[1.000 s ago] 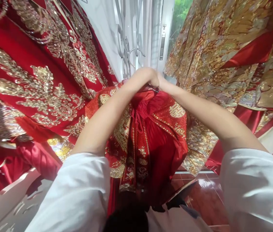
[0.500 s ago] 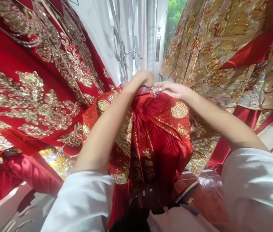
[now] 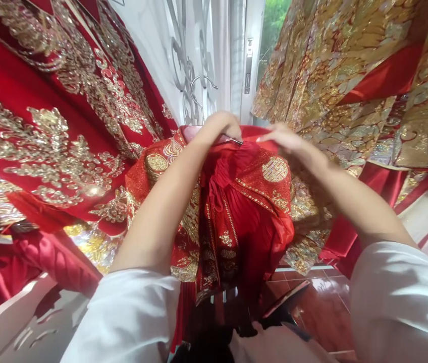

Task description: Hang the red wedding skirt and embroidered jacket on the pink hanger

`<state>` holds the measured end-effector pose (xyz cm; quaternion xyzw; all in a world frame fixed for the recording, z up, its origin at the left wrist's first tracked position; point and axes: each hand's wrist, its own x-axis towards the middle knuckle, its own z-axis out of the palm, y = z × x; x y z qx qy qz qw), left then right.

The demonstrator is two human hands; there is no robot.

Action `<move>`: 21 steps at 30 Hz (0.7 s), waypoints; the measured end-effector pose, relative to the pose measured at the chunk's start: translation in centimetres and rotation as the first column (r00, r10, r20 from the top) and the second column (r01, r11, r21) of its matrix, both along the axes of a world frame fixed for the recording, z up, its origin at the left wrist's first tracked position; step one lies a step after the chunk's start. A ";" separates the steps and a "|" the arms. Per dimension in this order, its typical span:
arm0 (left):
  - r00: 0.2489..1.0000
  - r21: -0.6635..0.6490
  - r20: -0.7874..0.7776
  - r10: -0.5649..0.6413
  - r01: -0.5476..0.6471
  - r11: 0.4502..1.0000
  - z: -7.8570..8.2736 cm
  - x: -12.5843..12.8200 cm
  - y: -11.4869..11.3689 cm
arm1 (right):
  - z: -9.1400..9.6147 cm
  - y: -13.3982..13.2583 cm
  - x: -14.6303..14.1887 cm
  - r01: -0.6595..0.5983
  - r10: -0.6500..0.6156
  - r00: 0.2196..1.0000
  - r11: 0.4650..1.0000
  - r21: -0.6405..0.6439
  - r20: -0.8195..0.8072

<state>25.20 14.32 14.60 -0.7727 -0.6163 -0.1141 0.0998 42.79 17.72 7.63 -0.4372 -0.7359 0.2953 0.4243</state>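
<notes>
the left hand [image 3: 224, 125] is curled over a thin metal bar [image 3: 234, 141] at the neck of a red jacket [image 3: 274, 169] with gold embroidery, its grip partly hidden by the wrist. the right hand [image 3: 282, 137], slightly blurred, reaches its fingertips to the red cloth near the collar. a hanger hook [image 3: 192, 89] rises behind. beaded red cloth [image 3: 66, 151] fills the left side, gold patterned cloth [image 3: 335, 60] the right, above red floor tiles [image 3: 322, 315]

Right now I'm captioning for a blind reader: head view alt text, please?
A person's curled left hand and blurred right hand are at the top of a red, gold-patterned garment under a metal hanger hook. Ornate red cloth hangs left, gold cloth right.
</notes>
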 end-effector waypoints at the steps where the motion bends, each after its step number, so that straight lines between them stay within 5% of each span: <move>1: 1.000 -0.034 -0.004 0.016 -0.016 0.999 -0.1 0.0 0.1 | 0.8 0.6 0.6 0.073 -0.072 0.997 0.994 0.082 -0.012; 3: 1.000 -0.012 0.015 -0.007 0.007 1.000 -0.3 -0.2 -0.1 | 1.4 1.2 1.5 0.176 -0.172 0.984 0.949 0.262 -0.038; 5: 0.996 0.100 0.062 -0.063 0.057 0.993 -0.6 -0.3 -0.5 | 0.2 1.3 1.6 0.138 -0.133 0.990 0.931 0.338 -0.037; 9: 0.996 0.174 0.079 -0.050 0.036 0.984 -1.1 -0.4 -1.4 | -4.4 1.0 0.8 -0.073 0.067 0.996 0.988 0.137 0.052; 12: 0.998 0.208 0.056 -0.022 0.010 0.978 -1.3 -0.3 -1.4 | -4.5 0.5 1.9 0.100 -0.117 0.988 0.982 0.160 0.103; 14: 0.998 0.229 0.056 -0.012 -0.001 0.973 -1.3 -0.3 -1.3 | -2.5 -0.4 3.7 0.263 -0.286 0.958 0.915 0.307 0.030; 17: 0.994 0.279 0.046 -0.097 0.081 0.957 -1.1 -0.1 -2.2 | 0.5 -2.3 6.1 0.468 -0.477 0.872 0.744 0.478 -0.111; 19: 0.978 0.337 0.036 -0.204 0.180 0.924 -1.6 0.4 -4.0 | 0.9 -3.5 6.8 0.526 -0.567 0.817 0.653 0.545 -0.109; 21: 0.949 0.369 -0.005 -0.315 0.294 0.882 -3.0 1.2 -6.4 | -0.1 -4.1 6.9 0.514 -0.608 0.794 0.645 0.565 -0.028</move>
